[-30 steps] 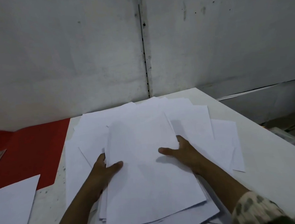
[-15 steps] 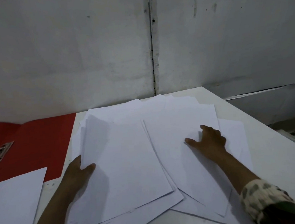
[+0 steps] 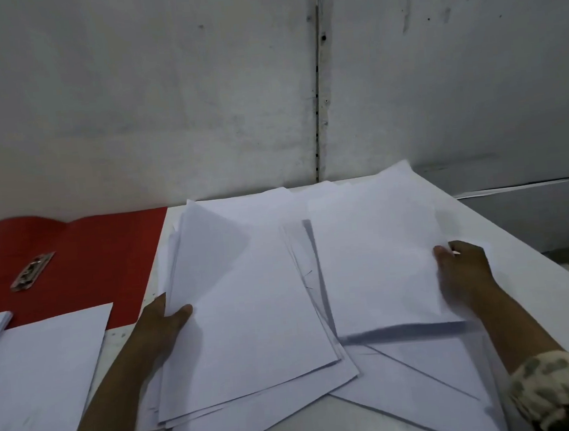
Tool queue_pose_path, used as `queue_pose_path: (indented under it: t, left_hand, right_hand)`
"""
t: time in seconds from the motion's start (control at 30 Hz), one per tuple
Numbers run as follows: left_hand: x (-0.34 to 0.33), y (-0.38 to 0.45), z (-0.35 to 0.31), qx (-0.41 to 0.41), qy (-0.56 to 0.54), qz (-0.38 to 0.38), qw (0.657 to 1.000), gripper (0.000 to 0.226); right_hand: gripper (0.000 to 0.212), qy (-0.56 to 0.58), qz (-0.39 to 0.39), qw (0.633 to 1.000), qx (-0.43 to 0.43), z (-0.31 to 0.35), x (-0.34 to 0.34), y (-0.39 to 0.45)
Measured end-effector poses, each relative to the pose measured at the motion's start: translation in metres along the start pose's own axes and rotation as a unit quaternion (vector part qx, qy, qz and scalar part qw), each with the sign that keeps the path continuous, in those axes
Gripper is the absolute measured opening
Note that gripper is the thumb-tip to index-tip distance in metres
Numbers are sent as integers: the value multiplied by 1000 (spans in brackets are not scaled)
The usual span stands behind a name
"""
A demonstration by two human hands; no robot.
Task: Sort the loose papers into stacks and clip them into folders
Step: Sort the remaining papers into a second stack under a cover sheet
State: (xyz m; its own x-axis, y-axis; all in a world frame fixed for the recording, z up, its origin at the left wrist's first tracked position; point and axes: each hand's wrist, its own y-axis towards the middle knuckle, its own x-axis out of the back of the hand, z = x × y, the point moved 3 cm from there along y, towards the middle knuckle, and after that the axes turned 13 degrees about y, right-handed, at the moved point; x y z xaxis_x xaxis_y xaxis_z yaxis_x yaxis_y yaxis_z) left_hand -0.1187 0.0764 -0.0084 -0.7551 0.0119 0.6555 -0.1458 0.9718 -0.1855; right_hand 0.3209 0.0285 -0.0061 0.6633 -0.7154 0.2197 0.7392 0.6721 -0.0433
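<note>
Loose white papers (image 3: 411, 386) lie spread over the white table. My left hand (image 3: 163, 324) grips the left edge of a small stack of sheets (image 3: 246, 308), thumb on top. My right hand (image 3: 463, 272) holds the right edge of another white sheet (image 3: 376, 262), which is lifted slightly off the pile and casts a shadow beneath it. An open red folder (image 3: 83, 253) lies flat at the left, with its metal clip (image 3: 31, 271) on it.
Two neat white paper stacks (image 3: 36, 381) overlap the folder's near edge at the lower left. A grey wall (image 3: 197, 102) rises right behind the table (image 3: 541, 296). The table's right edge drops off toward a lower ledge.
My left hand slid its stack leftward, away from the pile. My right hand moved right, took hold of a sheet and lifted it off the pile.
</note>
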Motion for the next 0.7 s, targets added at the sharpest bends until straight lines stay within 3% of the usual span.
queue_pose_path:
  t: [0.17, 0.37, 0.57, 0.7]
  left_hand:
    - [-2, 2, 0, 8, -1, 7, 1000, 41]
    - [-5, 5, -2, 17, 2, 17, 1000, 44]
    - [-17, 3, -10, 17, 72, -12, 997, 65]
    - [-27, 1, -13, 13, 154, -16, 988, 74]
  right_hand:
    - [34, 29, -21, 999, -24, -4, 4, -3]
    - [28, 21, 31, 999, -1, 6, -37, -28]
    - [41, -176, 81, 979, 67, 30, -84, -81]
    - [44, -216, 149, 961, 91, 32, -116, -112]
